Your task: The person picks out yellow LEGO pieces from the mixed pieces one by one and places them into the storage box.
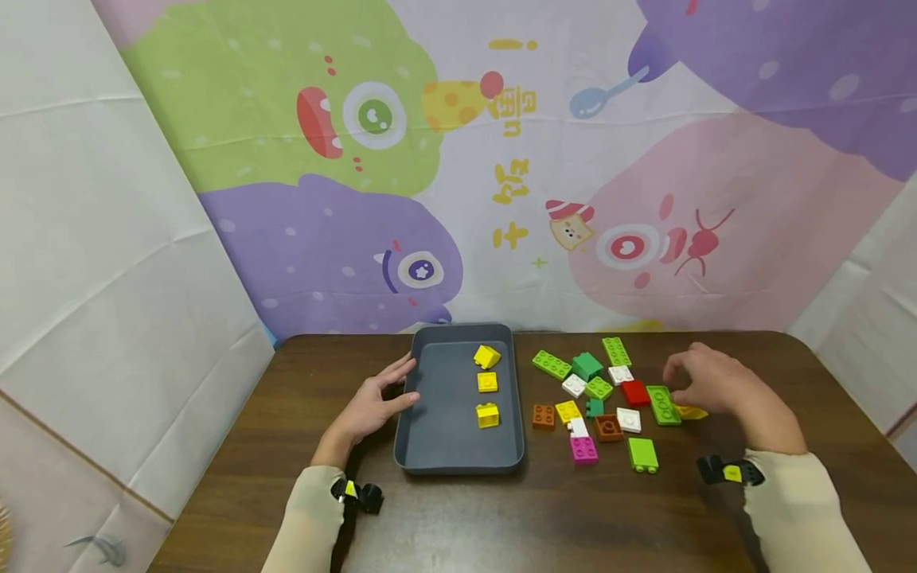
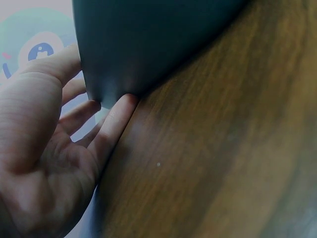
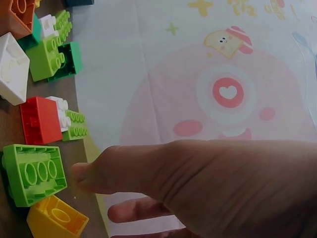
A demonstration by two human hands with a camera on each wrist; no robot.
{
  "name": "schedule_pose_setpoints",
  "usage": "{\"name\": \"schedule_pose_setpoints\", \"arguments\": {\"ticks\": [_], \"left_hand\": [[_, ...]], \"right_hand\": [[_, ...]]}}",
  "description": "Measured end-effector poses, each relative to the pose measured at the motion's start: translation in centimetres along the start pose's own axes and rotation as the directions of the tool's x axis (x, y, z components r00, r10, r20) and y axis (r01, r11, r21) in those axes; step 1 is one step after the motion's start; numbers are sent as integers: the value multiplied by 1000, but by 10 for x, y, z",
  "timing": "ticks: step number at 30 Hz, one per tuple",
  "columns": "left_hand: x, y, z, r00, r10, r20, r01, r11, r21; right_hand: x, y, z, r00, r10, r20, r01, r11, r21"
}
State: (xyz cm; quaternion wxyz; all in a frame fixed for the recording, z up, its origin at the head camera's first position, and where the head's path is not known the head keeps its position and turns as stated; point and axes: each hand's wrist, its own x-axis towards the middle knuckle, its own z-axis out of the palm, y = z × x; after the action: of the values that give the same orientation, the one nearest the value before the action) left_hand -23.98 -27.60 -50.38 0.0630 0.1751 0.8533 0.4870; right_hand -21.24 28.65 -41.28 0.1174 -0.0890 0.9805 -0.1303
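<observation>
Loading of the tray [image 1: 438,430] appeared partly complete. Three yellow bricks [image 1: 487,383] lay inside it, near its right edge. Two lay outside: a flat yellow brick [image 1: 568,411] among mixed-colour bricks [image 1: 635,392] beyond that edge, and a sloped yellow brick [image 3: 55,218] nearer the table's [image 1: 458,525] right edge. The left hand [image 1: 368,410] touched the tray's left edge, fingers spread. The right hand [image 1: 719,383] hung just beside the sloped yellow brick, thumb and fingers apart, pinching nothing visible.

Cream sleeves [image 1: 809,509], blk wrist cams [image 1: 369,499], yel tags [image 1: 731,473]
</observation>
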Motion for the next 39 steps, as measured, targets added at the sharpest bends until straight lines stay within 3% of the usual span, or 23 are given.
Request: {"name": "schedule_pose_setpoints", "arguments": {"ticks": [15, 39], "left_hand": [[0, -2, 0, 1000, -8, -4, 8, 1000, 5], [1, -1, 1, 1000, -6, 1, 6, 1000, 3]], "right_hand": [[11, 7, 8, 995, -35, 90, 34, 999, 11], [15, 16, 17, 993, -17, 115, 11, 999, 53]]}}
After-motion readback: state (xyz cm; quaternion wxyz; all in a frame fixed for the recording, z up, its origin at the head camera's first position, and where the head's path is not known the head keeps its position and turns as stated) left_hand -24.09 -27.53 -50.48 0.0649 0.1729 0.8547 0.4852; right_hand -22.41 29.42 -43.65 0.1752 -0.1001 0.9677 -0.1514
